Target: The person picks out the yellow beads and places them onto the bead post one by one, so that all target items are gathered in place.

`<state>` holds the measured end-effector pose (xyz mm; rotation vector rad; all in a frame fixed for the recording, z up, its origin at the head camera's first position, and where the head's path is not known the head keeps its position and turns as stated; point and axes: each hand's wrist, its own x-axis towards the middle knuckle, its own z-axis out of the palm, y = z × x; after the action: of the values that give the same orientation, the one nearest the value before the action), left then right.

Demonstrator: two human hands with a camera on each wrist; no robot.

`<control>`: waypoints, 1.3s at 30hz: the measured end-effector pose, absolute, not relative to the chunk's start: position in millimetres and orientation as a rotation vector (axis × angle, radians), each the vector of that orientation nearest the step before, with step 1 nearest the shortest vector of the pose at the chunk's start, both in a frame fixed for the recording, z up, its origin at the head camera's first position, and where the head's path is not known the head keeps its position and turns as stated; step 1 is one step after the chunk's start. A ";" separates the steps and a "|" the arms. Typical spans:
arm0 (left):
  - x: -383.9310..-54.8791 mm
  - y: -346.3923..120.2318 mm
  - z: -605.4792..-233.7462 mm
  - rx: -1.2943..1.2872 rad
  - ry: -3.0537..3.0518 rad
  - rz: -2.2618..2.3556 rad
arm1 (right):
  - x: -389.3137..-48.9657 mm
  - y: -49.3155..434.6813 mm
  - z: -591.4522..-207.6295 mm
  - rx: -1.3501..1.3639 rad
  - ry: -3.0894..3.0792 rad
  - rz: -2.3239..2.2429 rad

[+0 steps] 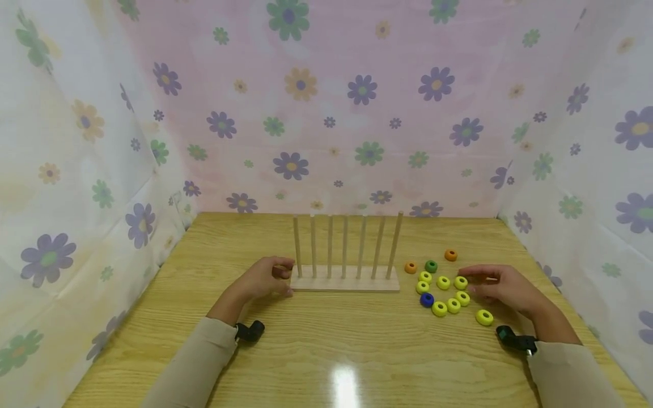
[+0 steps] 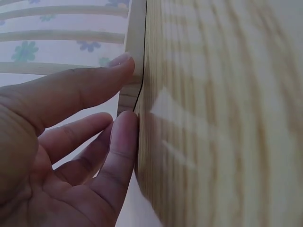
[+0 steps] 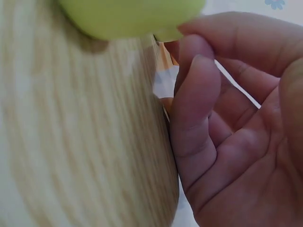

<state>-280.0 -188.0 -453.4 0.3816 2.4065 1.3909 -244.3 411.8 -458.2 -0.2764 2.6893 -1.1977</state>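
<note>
A wooden peg stand (image 1: 344,285) with a row of several upright rods stands mid-table. My left hand (image 1: 266,277) holds the left end of its base, the thumb (image 2: 124,61) on the front face and another finger (image 2: 125,127) against the end. To the right of the stand, my right hand (image 1: 505,288) rests low at the right side of a yellow ring bead (image 1: 461,282). Its fingertips are right at the bead's edge, fingers slightly bent, thumb apart from the index finger in the head view. A nearer yellow bead (image 3: 132,16) looms large in the right wrist view.
Several more yellow beads lie in a loose ring around a yellow bead (image 1: 443,283), along with a blue bead (image 1: 427,300), a green bead (image 1: 431,266) and two orange beads (image 1: 451,255). Flowered cloth (image 1: 326,113) walls the table (image 1: 326,340) at the back and sides.
</note>
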 end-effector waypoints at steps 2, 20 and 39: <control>-279.9 -187.7 -452.7 0.371 2.414 1.384 | -245.0 412.1 -458.6 -0.275 2.709 -1.177; -282.3 -185.9 -455.1 0.393 2.426 1.365 | -250.5 410.3 -460.9 -0.259 2.671 -1.203; -283.6 -184.6 -452.8 0.339 2.473 1.323 | -248.2 391.5 -436.9 -0.291 2.886 -1.045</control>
<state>-283.6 -184.6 -452.8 0.3391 2.4732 1.3227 -248.2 391.5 -436.9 -0.2908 2.8863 -1.0446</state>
